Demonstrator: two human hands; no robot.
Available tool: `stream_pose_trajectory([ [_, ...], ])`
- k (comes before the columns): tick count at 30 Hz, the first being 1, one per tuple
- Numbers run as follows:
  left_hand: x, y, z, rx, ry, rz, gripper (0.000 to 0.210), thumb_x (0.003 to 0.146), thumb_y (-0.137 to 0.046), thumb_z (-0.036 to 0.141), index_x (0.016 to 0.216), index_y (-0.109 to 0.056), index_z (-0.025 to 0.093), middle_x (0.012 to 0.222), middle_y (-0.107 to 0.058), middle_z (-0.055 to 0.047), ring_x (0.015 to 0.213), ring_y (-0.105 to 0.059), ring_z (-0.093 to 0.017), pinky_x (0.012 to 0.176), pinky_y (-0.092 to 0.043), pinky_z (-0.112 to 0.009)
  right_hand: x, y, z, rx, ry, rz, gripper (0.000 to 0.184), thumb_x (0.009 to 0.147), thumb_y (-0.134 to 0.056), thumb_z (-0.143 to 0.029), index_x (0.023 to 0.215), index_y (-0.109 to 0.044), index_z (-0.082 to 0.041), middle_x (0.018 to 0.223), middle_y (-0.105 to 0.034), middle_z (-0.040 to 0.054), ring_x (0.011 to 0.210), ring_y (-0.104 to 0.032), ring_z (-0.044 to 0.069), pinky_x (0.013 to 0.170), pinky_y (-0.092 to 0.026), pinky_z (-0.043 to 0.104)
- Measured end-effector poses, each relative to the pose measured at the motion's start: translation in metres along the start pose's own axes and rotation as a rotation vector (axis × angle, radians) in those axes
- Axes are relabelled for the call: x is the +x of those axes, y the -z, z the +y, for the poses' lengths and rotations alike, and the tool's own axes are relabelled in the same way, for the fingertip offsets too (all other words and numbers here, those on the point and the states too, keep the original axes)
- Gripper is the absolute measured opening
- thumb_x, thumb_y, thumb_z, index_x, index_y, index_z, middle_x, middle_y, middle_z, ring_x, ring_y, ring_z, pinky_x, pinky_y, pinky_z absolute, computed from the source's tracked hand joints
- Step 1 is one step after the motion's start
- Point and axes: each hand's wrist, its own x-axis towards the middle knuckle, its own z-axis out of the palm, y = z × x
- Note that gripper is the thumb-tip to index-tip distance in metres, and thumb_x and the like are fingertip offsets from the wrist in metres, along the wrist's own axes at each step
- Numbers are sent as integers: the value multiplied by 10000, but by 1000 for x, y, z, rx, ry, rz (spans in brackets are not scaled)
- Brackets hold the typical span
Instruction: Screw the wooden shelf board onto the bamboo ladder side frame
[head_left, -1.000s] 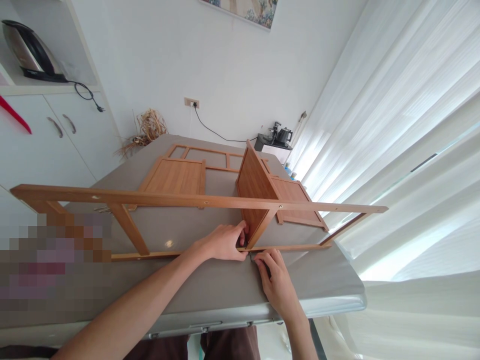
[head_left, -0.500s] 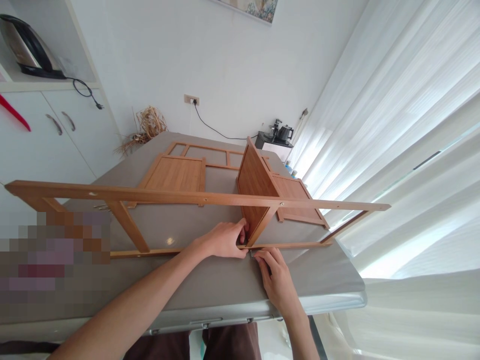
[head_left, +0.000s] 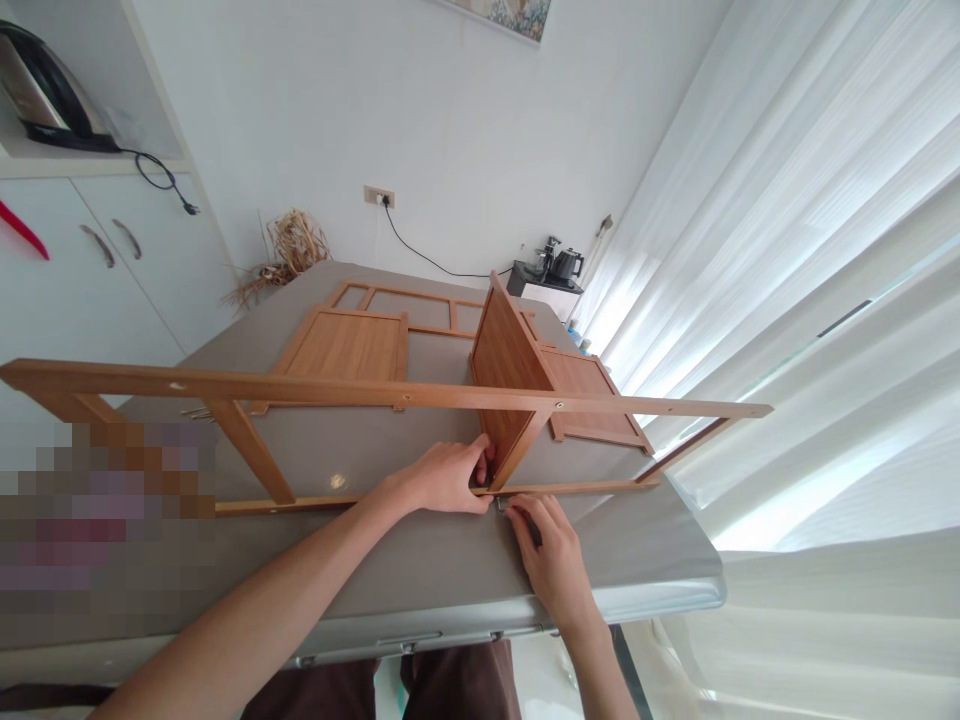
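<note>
A long wooden side frame (head_left: 337, 391) stands on its edge across the near part of the table. A wooden shelf panel (head_left: 510, 345) is upright behind it and meets the frame at a crosspiece. My left hand (head_left: 450, 478) is closed around the frame's lower rail where the panel's bottom corner meets it, thumb on the near side. Just right of it, my right hand (head_left: 546, 535) pinches a small bent metal hex key (head_left: 502, 506) against the near face of that rail. The key's tip is too small to make out.
Two wooden panels (head_left: 349, 345) (head_left: 592, 390) and a ladder-like frame (head_left: 412, 308) lie flat on the grey-covered table (head_left: 360, 570). Thin metal pieces (head_left: 196, 412) are behind the frame at left. A blurred patch covers the left edge. White curtains (head_left: 810, 300) hang at right.
The view has shifted slightly, moving everything a little left. The hex key sits at a slightly different angle in my right fingers. My left hand keeps its grip on the frame.
</note>
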Motion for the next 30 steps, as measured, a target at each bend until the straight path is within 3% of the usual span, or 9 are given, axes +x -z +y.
stream_pose_trajectory([
  [8,0,-2,-1,-16,-7,12,378,703,-693,387,941,-430,256,882,-705,64,772,-672,-199,662,-429,-305,-1,-3,5,-109,-55,78,83,1004,-555,-271,960,-623,-254,1014,-607,55,962,-584,224,867,-495,373],
  [12,0,-2,-1,-14,-6,11,374,706,-686,389,943,-429,256,887,-705,65,759,-667,-194,656,-428,-304,-1,-2,5,-151,-72,32,110,992,-570,-282,914,-637,-242,1022,-595,66,972,-567,236,879,-490,402],
  [17,0,0,1,-3,1,3,376,709,-682,394,954,-435,253,885,-708,56,754,-668,-195,655,-420,-301,1,1,1,-169,-72,-43,111,979,-573,-258,1038,-667,-258,1035,-605,62,988,-565,243,900,-476,420],
  [21,-1,2,1,1,-2,-9,372,716,-681,397,946,-426,254,884,-705,59,745,-669,-191,656,-421,-300,3,4,0,-129,-54,-82,163,1010,-506,-238,966,-660,-262,1017,-608,57,967,-574,234,885,-476,408],
  [30,-1,3,4,2,15,-23,383,708,-696,394,950,-437,250,901,-709,45,777,-681,-205,665,-432,-304,-2,6,-1,15,-63,-103,167,1043,-432,-243,1028,-598,-257,1016,-600,64,978,-571,220,864,-485,354],
])
